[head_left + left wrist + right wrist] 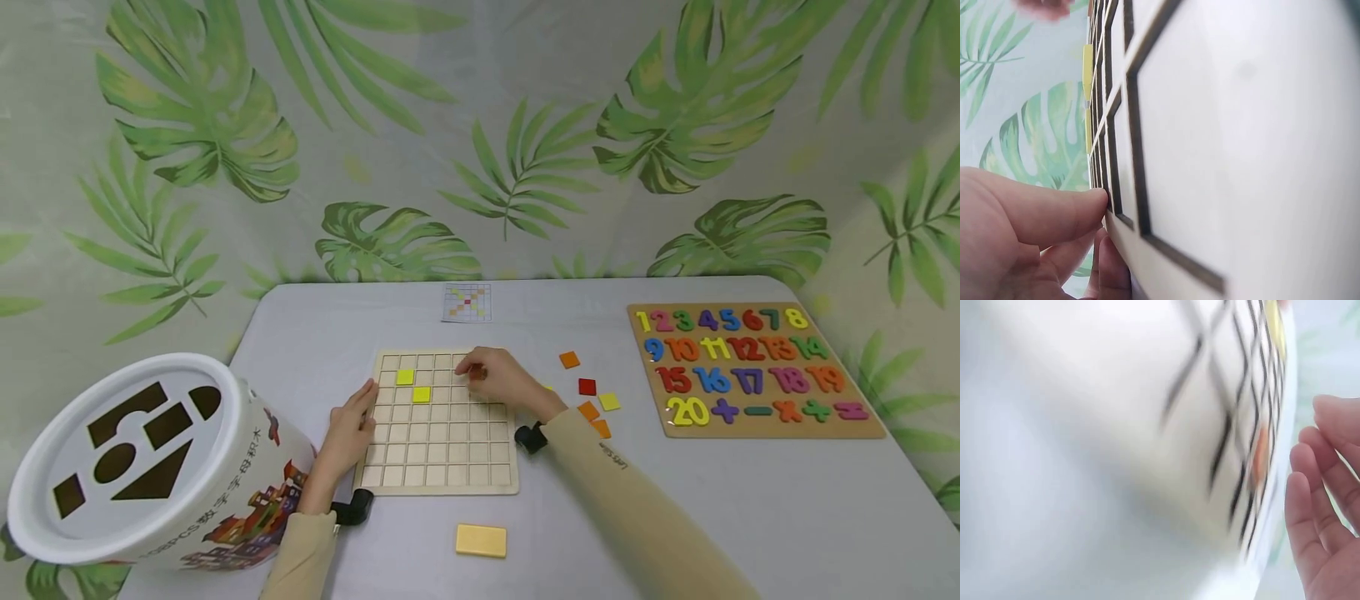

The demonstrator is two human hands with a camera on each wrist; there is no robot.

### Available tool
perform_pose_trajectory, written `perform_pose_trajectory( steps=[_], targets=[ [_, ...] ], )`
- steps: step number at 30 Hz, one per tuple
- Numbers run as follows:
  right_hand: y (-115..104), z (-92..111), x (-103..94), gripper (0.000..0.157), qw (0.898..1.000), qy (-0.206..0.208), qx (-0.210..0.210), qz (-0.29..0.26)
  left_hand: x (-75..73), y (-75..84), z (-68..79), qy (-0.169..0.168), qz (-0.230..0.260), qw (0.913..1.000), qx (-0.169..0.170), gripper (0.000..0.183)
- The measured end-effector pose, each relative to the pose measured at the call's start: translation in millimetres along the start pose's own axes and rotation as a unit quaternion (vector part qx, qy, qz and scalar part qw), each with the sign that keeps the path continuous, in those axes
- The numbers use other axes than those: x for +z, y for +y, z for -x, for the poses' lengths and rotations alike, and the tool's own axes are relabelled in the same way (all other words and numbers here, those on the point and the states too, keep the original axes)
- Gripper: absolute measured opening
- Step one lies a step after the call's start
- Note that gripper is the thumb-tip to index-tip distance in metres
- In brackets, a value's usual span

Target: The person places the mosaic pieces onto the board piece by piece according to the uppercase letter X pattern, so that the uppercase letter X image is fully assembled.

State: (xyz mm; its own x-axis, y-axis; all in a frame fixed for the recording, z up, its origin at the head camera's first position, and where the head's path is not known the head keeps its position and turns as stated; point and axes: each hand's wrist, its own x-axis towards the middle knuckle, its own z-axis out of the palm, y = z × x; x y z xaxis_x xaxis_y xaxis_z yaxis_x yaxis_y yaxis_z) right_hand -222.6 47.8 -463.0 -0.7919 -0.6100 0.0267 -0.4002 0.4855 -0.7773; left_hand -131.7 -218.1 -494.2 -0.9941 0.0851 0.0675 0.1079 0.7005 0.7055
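Observation:
A wooden grid board lies before me, two yellow tiles in its upper left cells. My left hand holds the board's left edge. Its thumb rests on the grid and its other fingers lie against the outer side, as the left wrist view shows. Over the upper right cells is my right hand, fingers loosely bent. The right wrist view has an orange tile on the board, apart from these fingertips, and nothing shows between them.
Orange, red and yellow tiles lie right of the board. A pattern card is behind it, a yellow block in front. A number puzzle board lies at right; a lidded bucket stands at left.

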Motion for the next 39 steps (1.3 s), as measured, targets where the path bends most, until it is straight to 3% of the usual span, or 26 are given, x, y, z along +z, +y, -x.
perform_pose_trajectory(
  steps=[8,16,26,33,39],
  targets=[
    [55,46,-62.7,0.025,0.994,0.078,0.079,-0.015,-0.5,1.9,-0.6,-0.006,-0.001,0.9999,-0.009,0.052],
    [90,70,-83.9,0.028,0.989,0.088,0.117,0.013,0.4,-1.0,-0.1,0.002,-0.002,1.0000,-0.002,0.052],
    [94,71,-85.3,0.025,0.988,0.085,0.121,0.052,0.1,1.5,-0.6,-0.002,-0.001,1.0000,-0.007,0.052],
    [89,68,-86.8,0.024,0.987,0.070,0.131,0.069,-0.6,2.0,0.5,0.004,-0.006,0.9999,0.009,0.051],
    [64,62,-77.0,0.026,0.993,0.073,0.081,0.052,-0.7,2.6,0.9,-0.001,-0.005,1.0000,0.005,0.052]
  ],
)
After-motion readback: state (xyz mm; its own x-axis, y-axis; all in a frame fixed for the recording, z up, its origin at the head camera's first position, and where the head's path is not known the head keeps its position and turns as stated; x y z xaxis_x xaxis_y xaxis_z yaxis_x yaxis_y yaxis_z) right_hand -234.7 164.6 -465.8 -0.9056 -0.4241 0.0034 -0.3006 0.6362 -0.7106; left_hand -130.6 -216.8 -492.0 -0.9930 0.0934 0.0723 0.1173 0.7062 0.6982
